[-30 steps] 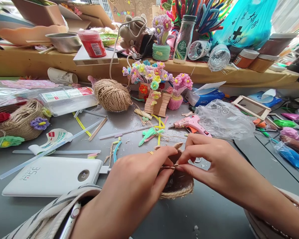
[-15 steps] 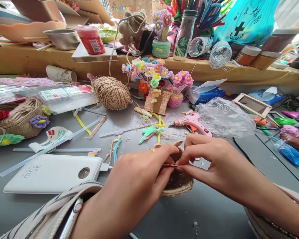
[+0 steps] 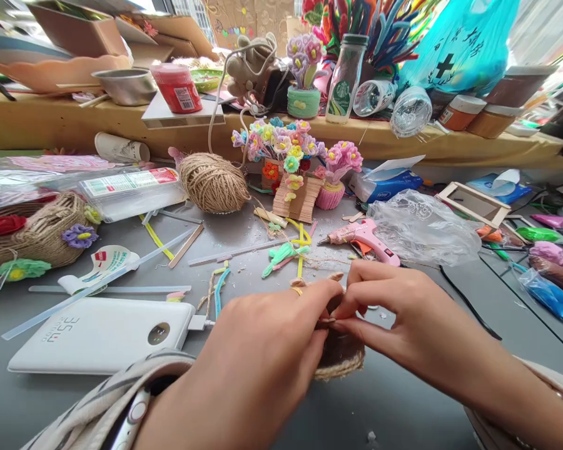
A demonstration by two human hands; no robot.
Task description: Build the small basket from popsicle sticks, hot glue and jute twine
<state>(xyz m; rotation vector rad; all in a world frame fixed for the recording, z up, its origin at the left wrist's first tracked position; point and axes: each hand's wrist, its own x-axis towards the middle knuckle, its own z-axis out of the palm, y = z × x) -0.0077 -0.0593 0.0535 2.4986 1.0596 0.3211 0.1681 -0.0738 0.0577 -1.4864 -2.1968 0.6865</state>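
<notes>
A small brown twine-trimmed piece (image 3: 341,362), perhaps a little basket, is between my hands over the grey table, largely hidden by the fingers. My left hand (image 3: 258,344) is closed around its near left side, thumb and index finger pinching a thin brown strand that looks like jute twine (image 3: 326,323). At the same spot my right hand (image 3: 389,306) pinches the strand's other end between thumb and fingertips. The fingertips of both hands almost touch. Just beyond them lies a pink glue gun (image 3: 368,239).
A ball of jute twine (image 3: 214,182) sits at the back, left of pipe-cleaner flowers (image 3: 286,147). At left are a white power bank (image 3: 103,334), glue sticks (image 3: 110,289) and a twine basket (image 3: 51,228). A crumpled plastic bag (image 3: 422,225) lies at right.
The left fingers have shifted slightly right, covering more of the strand, and less of it shows between the fingertips. Both hands keep their pinch. The camera view has tilted slightly.
</notes>
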